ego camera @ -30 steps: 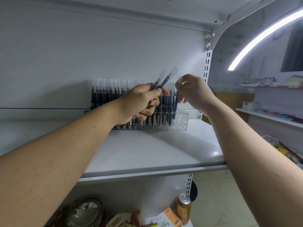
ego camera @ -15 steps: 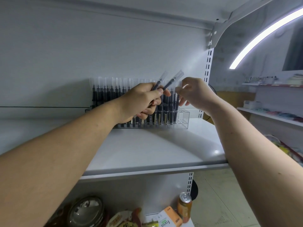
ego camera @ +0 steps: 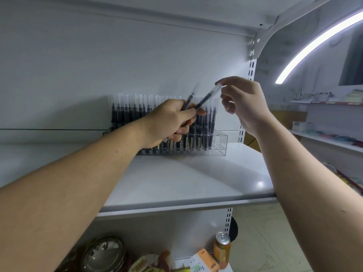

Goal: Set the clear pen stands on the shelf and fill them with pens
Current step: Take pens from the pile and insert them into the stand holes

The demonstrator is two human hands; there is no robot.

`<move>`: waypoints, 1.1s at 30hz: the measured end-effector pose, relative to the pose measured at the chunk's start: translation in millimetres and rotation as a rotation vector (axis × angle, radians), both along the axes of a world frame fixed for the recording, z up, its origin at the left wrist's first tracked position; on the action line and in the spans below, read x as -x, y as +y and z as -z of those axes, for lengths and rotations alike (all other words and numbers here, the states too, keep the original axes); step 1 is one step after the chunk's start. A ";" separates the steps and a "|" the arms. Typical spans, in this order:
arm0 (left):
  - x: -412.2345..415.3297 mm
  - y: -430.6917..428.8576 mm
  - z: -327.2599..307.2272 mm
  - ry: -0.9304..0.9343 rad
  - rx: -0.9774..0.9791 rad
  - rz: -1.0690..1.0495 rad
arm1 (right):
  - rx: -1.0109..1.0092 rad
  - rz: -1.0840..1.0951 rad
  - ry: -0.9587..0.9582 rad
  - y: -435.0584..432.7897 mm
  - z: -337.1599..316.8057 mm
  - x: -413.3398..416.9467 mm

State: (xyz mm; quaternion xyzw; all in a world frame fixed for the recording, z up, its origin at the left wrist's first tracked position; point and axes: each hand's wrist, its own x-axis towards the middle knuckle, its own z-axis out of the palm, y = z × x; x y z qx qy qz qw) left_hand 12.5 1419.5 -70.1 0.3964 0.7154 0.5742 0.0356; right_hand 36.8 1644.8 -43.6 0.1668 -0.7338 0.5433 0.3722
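A clear pen stand [ego camera: 221, 143] sits at the back of the white shelf [ego camera: 186, 185], with several dark pens [ego camera: 129, 112] upright in it; its right end holes show no pens. My left hand [ego camera: 169, 120] grips two dark pens with clear caps in front of the stand. One of them, a pen [ego camera: 208, 98], slants up to the right, and my right hand [ego camera: 241, 107] pinches its clear cap end. The other held pen [ego camera: 191, 98] points up beside it.
Below the shelf lie a metal lid [ego camera: 102, 254], an orange can [ego camera: 222, 248], and an orange-and-white box [ego camera: 204, 264]. A slotted shelf upright [ego camera: 250, 75] stands at the right. Further shelves with goods [ego camera: 334, 138] line the right wall.
My right hand has left the stand's right end, risen, and taken the cap end of a pen in my left hand. My left hand stays in front of the stand.
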 end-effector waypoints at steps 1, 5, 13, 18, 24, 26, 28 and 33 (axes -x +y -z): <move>-0.2 0.4 0.0 0.002 0.001 -0.007 | 0.066 -0.139 -0.040 -0.7 -1.1 -2.0; -0.1 0.9 1.1 0.035 0.040 -0.032 | 0.072 -0.343 -0.140 -2.9 -1.4 -6.4; -5.8 -0.3 0.1 0.243 0.216 -0.118 | 0.337 -0.147 0.099 2.3 -9.5 -3.8; -7.8 0.6 -1.7 0.403 0.244 -0.150 | 0.104 0.194 0.211 2.6 -5.2 2.6; -5.0 -2.7 -1.1 0.504 0.273 -0.202 | -0.093 0.306 0.206 6.1 -2.2 7.8; -5.7 -2.5 -1.2 0.510 0.277 -0.211 | -0.135 0.325 0.200 5.7 -1.6 7.9; -5.0 -2.1 -1.4 0.507 0.273 -0.221 | -0.161 0.331 0.188 5.2 -1.4 7.8; -6.1 -2.4 -3.7 0.539 0.276 -0.249 | -0.263 0.299 0.129 0.9 1.4 6.3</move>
